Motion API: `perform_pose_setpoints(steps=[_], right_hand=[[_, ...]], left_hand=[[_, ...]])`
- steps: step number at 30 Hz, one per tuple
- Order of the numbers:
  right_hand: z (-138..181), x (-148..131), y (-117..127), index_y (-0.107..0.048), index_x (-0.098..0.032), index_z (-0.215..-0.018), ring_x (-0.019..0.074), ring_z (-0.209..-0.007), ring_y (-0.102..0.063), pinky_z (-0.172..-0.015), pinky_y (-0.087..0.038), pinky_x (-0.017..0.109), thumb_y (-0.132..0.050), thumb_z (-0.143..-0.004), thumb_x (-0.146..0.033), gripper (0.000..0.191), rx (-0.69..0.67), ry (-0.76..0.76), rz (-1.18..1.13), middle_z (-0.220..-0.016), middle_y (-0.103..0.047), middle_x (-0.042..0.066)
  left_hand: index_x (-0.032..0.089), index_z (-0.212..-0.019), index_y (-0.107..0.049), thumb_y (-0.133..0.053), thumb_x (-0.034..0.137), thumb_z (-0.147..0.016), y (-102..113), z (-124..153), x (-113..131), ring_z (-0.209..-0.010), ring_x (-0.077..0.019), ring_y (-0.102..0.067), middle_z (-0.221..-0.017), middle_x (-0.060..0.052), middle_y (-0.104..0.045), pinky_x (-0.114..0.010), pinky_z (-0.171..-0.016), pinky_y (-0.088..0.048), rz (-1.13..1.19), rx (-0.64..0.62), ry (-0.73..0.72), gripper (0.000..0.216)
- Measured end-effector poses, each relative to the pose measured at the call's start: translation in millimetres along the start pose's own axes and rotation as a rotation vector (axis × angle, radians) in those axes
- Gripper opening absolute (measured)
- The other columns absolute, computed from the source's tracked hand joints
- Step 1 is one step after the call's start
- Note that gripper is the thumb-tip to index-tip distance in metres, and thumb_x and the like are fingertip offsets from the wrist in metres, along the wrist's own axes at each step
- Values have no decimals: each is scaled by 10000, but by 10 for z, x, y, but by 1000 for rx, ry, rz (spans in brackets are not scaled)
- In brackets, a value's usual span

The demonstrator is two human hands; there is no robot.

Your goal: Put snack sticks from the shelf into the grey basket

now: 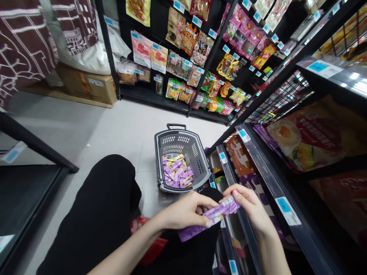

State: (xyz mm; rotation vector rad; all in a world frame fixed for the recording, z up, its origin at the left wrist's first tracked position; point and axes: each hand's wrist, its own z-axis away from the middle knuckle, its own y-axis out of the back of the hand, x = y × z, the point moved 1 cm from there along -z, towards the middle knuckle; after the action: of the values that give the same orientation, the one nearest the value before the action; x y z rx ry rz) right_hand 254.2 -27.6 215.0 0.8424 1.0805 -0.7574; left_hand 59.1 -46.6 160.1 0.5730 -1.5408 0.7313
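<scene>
Between our two hands, above our black-clad right leg (211,194), we hold a slim purple packet (223,211), the left hand (187,209) closed around its middle and the right hand (245,200) pinching its far end between thumb and fingers. Just beyond the hands, a grey basket (186,140) stands on the floor (114,133) with a loose heap of purple-and-yellow packets (177,172) inside (its black handle (176,125) points away from us). Close to the right of our hands run dark shelves (266,185), and well past the basket hang bagged snacks (183,38).
</scene>
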Motion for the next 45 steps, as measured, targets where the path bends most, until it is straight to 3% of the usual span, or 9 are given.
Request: perform_pose_setpoints(steps=[6,14,17,20,24,27,33,40,45], right_hand=[[-8,45,210,-618,-177,-865,99,-460,-512,-449,-399,206,-576,-812,-409,241,169,21,-139,-684,-659,22],[17,108,366,-559,-215,-872,78,-367,-501,-365,-407,185,-661,-750,-365,218,240,11,-265,-709,-670,15],[47,110,363,-570,-198,-758,85,-415,-564,-372,-451,175,-689,-726,-330,181,243,-1,-331,-808,-690,49],[80,144,396,-620,-180,-727,117,-523,-635,-454,-525,201,-705,-707,-352,193,253,40,-334,-968,-681,104],[81,232,416,-685,-197,-900,199,-722,-683,-586,-572,254,-795,-535,-476,472,224,142,-323,-1050,-667,134],[30,264,338,-692,-189,-900,203,-686,-685,-602,-570,277,-786,-591,-407,389,302,138,-246,-843,-717,96],[-43,146,104,-618,-173,-715,123,-452,-564,-456,-456,222,-628,-777,-393,229,455,145,54,-536,-626,-1],[-187,238,163,-423,-189,-562,68,-397,-384,-404,-289,192,-588,-790,-455,387,407,125,115,-444,-403,-72],[-672,723,172,-432,-197,-586,70,-340,-388,-351,-242,189,-617,-690,-568,427,458,12,-80,-430,-409,-77]], left_hand=[[259,-1268,-469,-595,168,-742,75,79,2,-932,-221,-636,-1198,-95,-582,-255,-638,-518,429,-178,21,549],[133,-1033,-602,-646,198,-757,256,137,-34,-842,-232,-679,-940,-111,-694,-241,-579,-556,607,-140,-29,287],[87,-911,-645,-673,258,-741,247,142,-79,-853,-249,-679,-902,-136,-707,-221,-566,-559,760,-117,-76,243],[85,-980,-635,-687,264,-728,248,157,-105,-907,-247,-666,-912,-136,-707,-191,-585,-554,888,-71,-119,313],[123,-1151,-540,-686,334,-715,308,159,-103,-1021,-236,-619,-1102,-149,-649,-158,-621,-537,957,82,-197,507],[96,-1120,-531,-663,373,-727,373,126,-97,-891,-214,-665,-1086,-176,-649,-175,-561,-530,815,259,-121,499],[109,-675,-599,-549,411,-781,492,100,-68,-434,-99,-512,-536,-34,-614,-197,-391,-385,251,666,26,324],[176,-505,-482,-404,439,-823,549,158,-16,-477,-121,-442,-484,6,-501,-233,-477,-308,-335,807,91,420],[203,-624,-542,-300,426,-867,677,236,0,-541,-165,-511,-535,-6,-532,-242,-509,-265,-812,906,317,409]])
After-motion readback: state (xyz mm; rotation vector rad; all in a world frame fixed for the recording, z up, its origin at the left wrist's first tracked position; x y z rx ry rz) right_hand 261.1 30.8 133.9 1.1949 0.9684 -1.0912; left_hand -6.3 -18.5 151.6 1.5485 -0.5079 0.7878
